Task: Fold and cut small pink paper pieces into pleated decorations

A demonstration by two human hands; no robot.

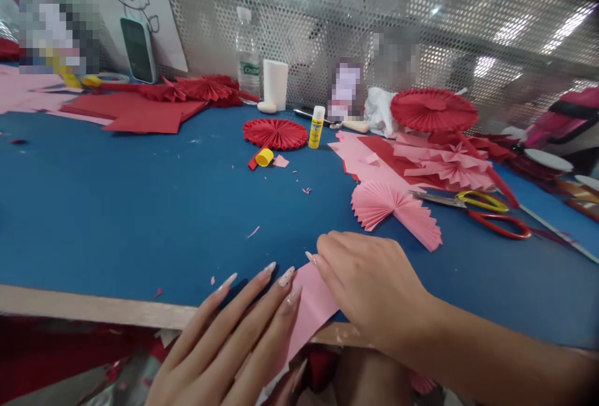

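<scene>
A pink sheet of paper (311, 303) lies over the near edge of the blue table (116, 206). My left hand (234, 337) rests flat on its left side, fingers stretched out with long nails. My right hand (369, 284) presses down on the paper's right part, fingers bent and together over it. Just beyond my right hand lies a pleated pink paper fan (395, 209).
Red-and-yellow scissors (477, 209) lie right of the fan. A glue stick (317, 126), a red pleated rosette (275, 133), a yellow cap (264, 157), red paper sheets (135, 110), more pink and red fans (440, 156), a water bottle (247, 57) and a phone (138, 49) stand farther back.
</scene>
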